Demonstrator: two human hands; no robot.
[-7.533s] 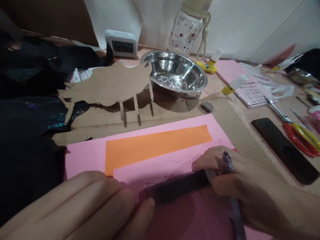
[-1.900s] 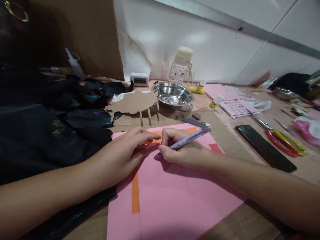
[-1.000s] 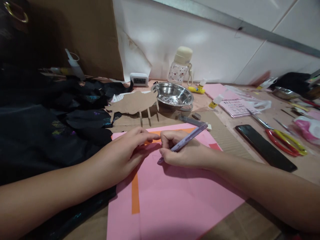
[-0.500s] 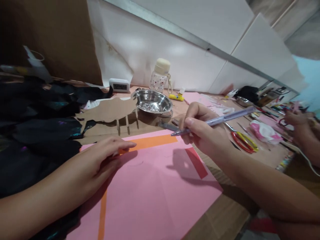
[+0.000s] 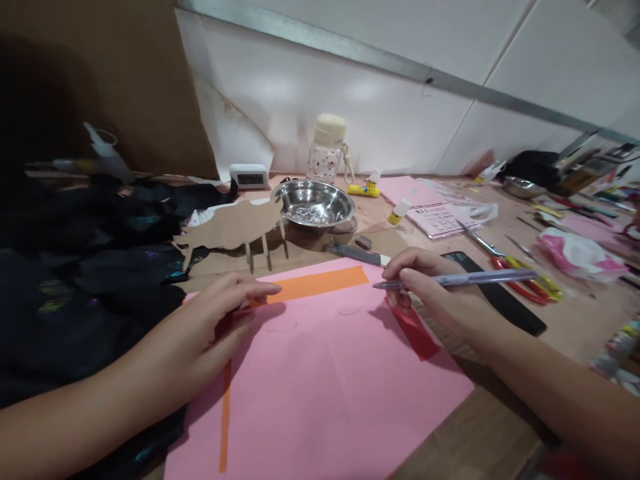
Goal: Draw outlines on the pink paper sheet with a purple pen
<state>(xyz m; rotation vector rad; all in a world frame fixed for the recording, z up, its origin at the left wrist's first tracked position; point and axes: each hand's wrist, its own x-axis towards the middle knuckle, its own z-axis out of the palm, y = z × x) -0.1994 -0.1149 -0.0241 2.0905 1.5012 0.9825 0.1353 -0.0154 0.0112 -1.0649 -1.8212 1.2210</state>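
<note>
A pink sheet of paper (image 5: 320, 400) lies before me, with faint curved pencil-like lines on it. My left hand (image 5: 225, 310) rests at its upper left, fingers stretched out, the fingertips on the left end of a wide orange strip (image 5: 320, 283). A narrow orange strip (image 5: 225, 420) runs down the left side. My right hand (image 5: 430, 290) pinches a clear purplish pen (image 5: 480, 277) near its tip, which points left just past the orange strip's right end. Below those fingers a red strip (image 5: 413, 330) lies along the right edge, touched or nearly touched by the lower fingers.
Behind the paper are a cardboard animal cutout (image 5: 230, 227), a steel bowl (image 5: 315, 203), a bottle (image 5: 325, 150) and a grey cutter (image 5: 355, 253). Scissors (image 5: 530, 280), a black strip (image 5: 500, 300) and a plastic bag (image 5: 580, 253) lie right. Dark cloth (image 5: 75, 300) covers the left.
My right hand has come down toward the paper's right edge, and the pen lies flatter. The view has swung, shifting things rightward. The left hand keeps its place on the orange strip.
</note>
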